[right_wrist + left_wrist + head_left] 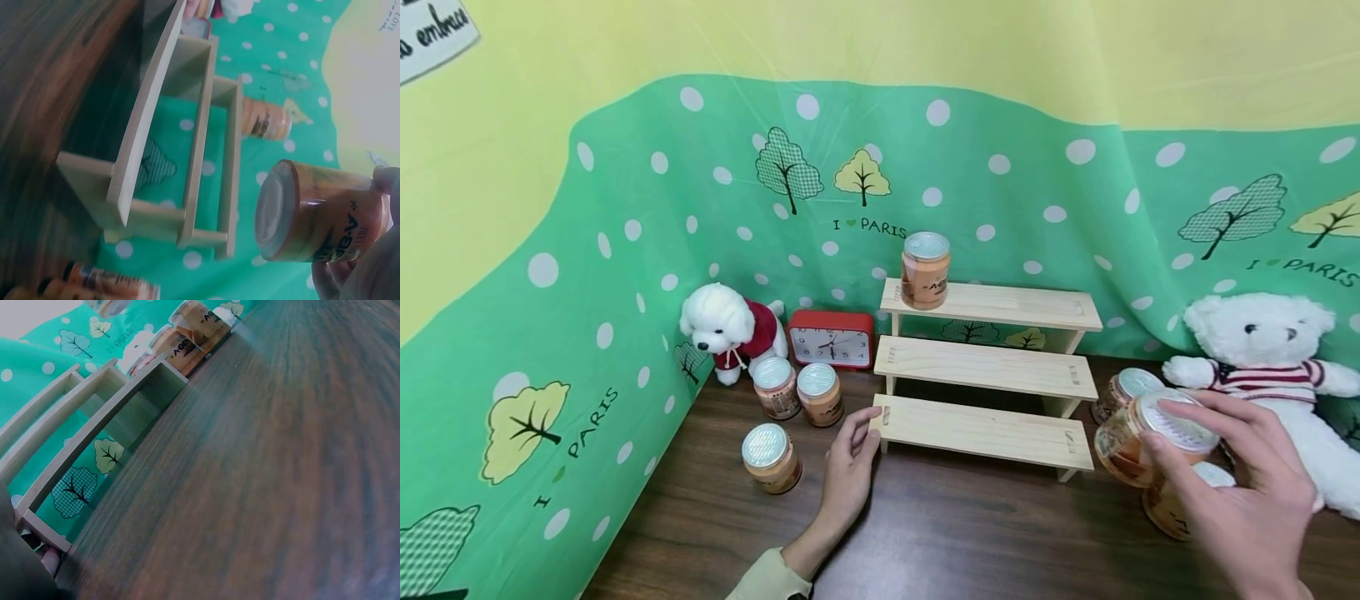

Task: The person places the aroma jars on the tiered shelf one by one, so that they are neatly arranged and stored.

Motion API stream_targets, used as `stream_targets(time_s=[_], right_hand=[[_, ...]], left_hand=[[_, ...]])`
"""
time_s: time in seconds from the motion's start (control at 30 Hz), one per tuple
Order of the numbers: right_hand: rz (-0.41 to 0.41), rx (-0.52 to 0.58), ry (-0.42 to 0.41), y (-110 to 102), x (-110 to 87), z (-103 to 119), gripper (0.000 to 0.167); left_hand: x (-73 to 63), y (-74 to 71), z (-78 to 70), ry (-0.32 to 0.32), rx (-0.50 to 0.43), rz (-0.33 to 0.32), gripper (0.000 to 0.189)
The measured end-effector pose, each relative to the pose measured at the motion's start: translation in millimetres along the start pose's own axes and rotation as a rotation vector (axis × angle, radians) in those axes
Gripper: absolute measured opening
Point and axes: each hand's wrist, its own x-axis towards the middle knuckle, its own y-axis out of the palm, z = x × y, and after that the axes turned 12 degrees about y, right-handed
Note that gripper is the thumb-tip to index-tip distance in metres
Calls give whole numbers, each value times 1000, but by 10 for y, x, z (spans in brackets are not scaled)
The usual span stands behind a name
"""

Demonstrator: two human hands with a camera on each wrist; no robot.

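A three-step wooden display stand [985, 429] stands on the table, with a jar with an orange-brown label [925, 279] at the left of its top step. My left hand [847, 467] grips the left end of the lowest step between thumb and fingers; in the left wrist view its fingertips [49, 557] are beside the stand's leg. Raised off the table at the right, my right hand [1255, 475] holds another jar [1123, 450] around its silvery lid end. This jar [331, 215] appears in the right wrist view with its clear base towards the stand.
Several jars stand on the table: three left of the stand, including the front one [772, 462], and others at the right, partly hidden by the held jar [1123, 392]. A white toy dog [722, 321], a red alarm clock [832, 340] and a white teddy bear [1262, 350] sit along the green cloth backdrop.
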Motion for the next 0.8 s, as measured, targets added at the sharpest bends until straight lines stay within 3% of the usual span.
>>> stream_targets(time_s=[0.1,0.2,0.37,0.63,0.8], right_hand=[[19,56,-34,109,38,56,62],[44,102,-51,208,75,101,59],[72,130,-69,356,121,114,55],[85,60,-29,537,182,59,28],[92,53,4,661,235,48,33]], left_hand=[[-11,2,107,2,-25,2,29],[-17,-5,178,-62,-56,2,29],[-18,-20,177,-106,-73,6,30],[-16,-19,167,-153,-83,9,29],[-9,-24,176,-176,-89,10,30]])
